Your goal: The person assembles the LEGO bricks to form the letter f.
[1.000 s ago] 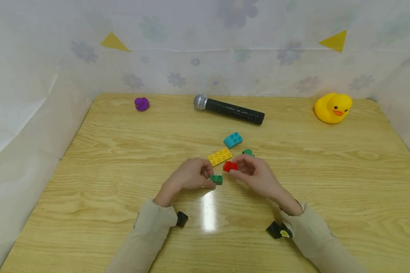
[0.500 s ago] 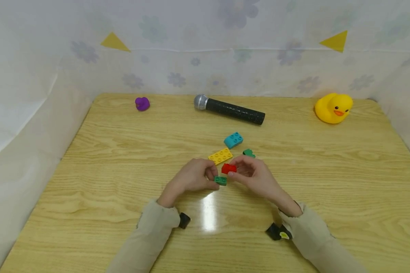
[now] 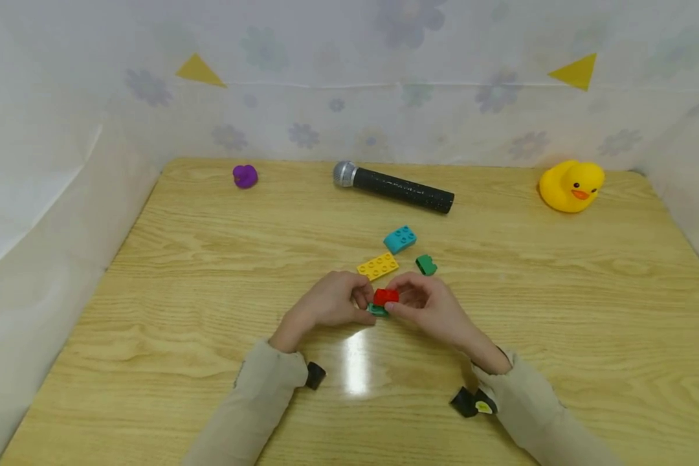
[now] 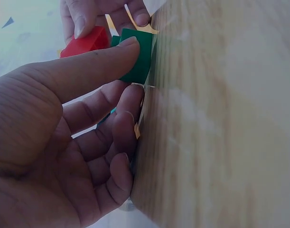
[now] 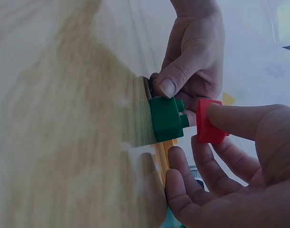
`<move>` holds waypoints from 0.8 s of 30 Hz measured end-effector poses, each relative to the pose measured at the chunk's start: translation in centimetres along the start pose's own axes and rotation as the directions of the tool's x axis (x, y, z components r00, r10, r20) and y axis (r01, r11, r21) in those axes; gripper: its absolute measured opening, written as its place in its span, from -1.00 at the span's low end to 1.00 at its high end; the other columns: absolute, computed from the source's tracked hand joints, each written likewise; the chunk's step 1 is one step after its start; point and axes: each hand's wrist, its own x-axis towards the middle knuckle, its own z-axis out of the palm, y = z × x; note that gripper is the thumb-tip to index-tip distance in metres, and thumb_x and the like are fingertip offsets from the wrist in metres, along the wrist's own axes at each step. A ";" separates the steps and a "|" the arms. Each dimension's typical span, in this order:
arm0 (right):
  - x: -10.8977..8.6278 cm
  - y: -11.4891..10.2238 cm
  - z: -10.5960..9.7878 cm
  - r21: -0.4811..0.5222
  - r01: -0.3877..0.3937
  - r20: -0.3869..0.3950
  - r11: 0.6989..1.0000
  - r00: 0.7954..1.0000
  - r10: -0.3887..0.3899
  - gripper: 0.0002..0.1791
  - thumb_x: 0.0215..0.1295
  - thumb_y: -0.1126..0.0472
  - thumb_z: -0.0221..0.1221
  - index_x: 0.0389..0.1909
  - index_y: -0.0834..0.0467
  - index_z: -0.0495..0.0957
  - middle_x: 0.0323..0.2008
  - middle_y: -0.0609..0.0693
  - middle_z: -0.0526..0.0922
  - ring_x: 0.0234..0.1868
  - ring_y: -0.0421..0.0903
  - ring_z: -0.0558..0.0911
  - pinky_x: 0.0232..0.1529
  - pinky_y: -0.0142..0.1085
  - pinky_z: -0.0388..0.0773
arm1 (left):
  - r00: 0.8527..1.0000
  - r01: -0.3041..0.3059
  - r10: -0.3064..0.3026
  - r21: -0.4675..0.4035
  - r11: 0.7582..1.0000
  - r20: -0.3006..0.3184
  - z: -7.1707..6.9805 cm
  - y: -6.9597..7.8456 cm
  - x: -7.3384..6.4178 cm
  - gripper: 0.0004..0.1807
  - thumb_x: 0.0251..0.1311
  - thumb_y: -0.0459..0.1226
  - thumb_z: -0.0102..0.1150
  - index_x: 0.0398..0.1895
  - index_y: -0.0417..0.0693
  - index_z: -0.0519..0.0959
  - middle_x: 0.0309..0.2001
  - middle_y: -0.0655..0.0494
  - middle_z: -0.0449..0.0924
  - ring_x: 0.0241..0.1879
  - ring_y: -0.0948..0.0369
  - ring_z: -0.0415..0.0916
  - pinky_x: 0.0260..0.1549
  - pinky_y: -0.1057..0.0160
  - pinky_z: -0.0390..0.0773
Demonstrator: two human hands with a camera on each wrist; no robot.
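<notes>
My left hand (image 3: pixel 333 300) pinches a green toy building brick (image 3: pixel 376 310) between thumb and fingers, low at the tabletop. In the right wrist view the studs of this green brick (image 5: pixel 164 121) show, and it appears to stand on the table. My right hand (image 3: pixel 437 309) pinches a red building brick (image 3: pixel 386 296) just above the green one. A narrow gap separates the red brick (image 5: pixel 204 130) from the studs. Right behind the hands lies a yellow eight-stud brick (image 3: pixel 377 266). A second green brick (image 3: pixel 426 265) with an uneven top and a blue brick (image 3: pixel 400 239) with a curved end lie farther back.
A black microphone (image 3: pixel 404 191) with a silver head lies across the back of the wooden table (image 3: pixel 180 272). At the back left sits a small purple duck (image 3: pixel 245 176), and a larger yellow duck (image 3: pixel 569 188) stands at the back right. A floral cloth hangs behind.
My left hand has shifted slightly right with its green brick. My right hand has come toward me and left, bringing the red brick over the green one. The other green brick shows more fully.
</notes>
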 end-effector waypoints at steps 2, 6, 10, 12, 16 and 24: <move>0.0 0.1 0.1 0.000 0.017 0.005 1.000 1.000 -0.017 -0.77 0.18 0.38 0.28 -0.13 0.28 0.56 -0.25 0.09 0.65 -0.31 -0.08 0.62 -0.29 -0.33 0.56 | 1.000 0.005 -0.005 0.005 1.000 -0.001 0.0 0.0 0.0 -0.76 -0.02 -0.21 0.47 -0.37 -0.01 0.57 -0.44 0.26 0.57 -0.39 0.30 0.48 -0.28 0.29 0.47; 0.1 0.3 0.4 -0.002 0.027 0.009 1.000 1.000 -0.027 -0.77 0.16 0.39 0.30 -0.15 0.27 0.57 -0.27 0.09 0.65 -0.33 -0.10 0.62 -0.31 -0.33 0.56 | 1.000 0.015 -0.015 0.011 1.000 -0.002 0.1 0.0 -0.1 -0.76 -0.02 -0.21 0.47 -0.37 -0.01 0.57 -0.44 0.26 0.57 -0.38 0.30 0.48 -0.28 0.28 0.47; 0.1 0.4 0.5 -0.020 0.026 0.002 0.999 1.000 -0.026 -0.77 0.15 0.38 0.31 -0.16 0.26 0.58 -0.30 0.06 0.65 -0.35 -0.10 0.61 -0.33 -0.33 0.56 | 1.000 0.008 -0.007 0.018 1.000 -0.009 0.2 -0.1 -0.1 -0.76 -0.03 -0.20 0.48 -0.37 -0.01 0.57 -0.44 0.26 0.57 -0.39 0.30 0.48 -0.29 0.28 0.46; 0.1 0.3 0.5 -0.031 0.025 0.000 0.999 1.000 -0.025 -0.77 0.14 0.38 0.31 -0.17 0.24 0.58 -0.31 0.04 0.65 -0.35 -0.11 0.60 -0.33 -0.33 0.55 | 1.000 -0.001 0.001 0.023 1.000 -0.012 0.1 -0.1 0.0 -0.76 -0.03 -0.20 0.48 -0.37 0.00 0.57 -0.44 0.27 0.57 -0.39 0.31 0.48 -0.29 0.29 0.46; 0.0 0.3 0.5 -0.038 0.018 -0.001 0.999 1.000 -0.018 -0.77 0.14 0.37 0.32 -0.17 0.21 0.59 -0.33 0.02 0.65 -0.37 -0.11 0.60 -0.34 -0.34 0.54 | 1.000 -0.018 0.019 0.032 0.999 -0.014 0.0 -0.1 0.1 -0.75 -0.03 -0.19 0.47 -0.36 -0.01 0.58 -0.45 0.27 0.57 -0.40 0.31 0.48 -0.30 0.30 0.46; 0.0 0.2 0.7 -0.064 0.025 -0.003 0.998 1.000 -0.025 -0.78 0.14 0.35 0.33 -0.17 0.19 0.62 -0.37 -0.02 0.65 -0.40 -0.14 0.58 -0.38 -0.35 0.53 | 1.000 -0.018 0.018 0.029 0.999 -0.014 0.0 0.0 0.0 -0.76 -0.05 -0.19 0.49 -0.38 0.00 0.58 -0.46 0.28 0.58 -0.41 0.32 0.48 -0.32 0.30 0.45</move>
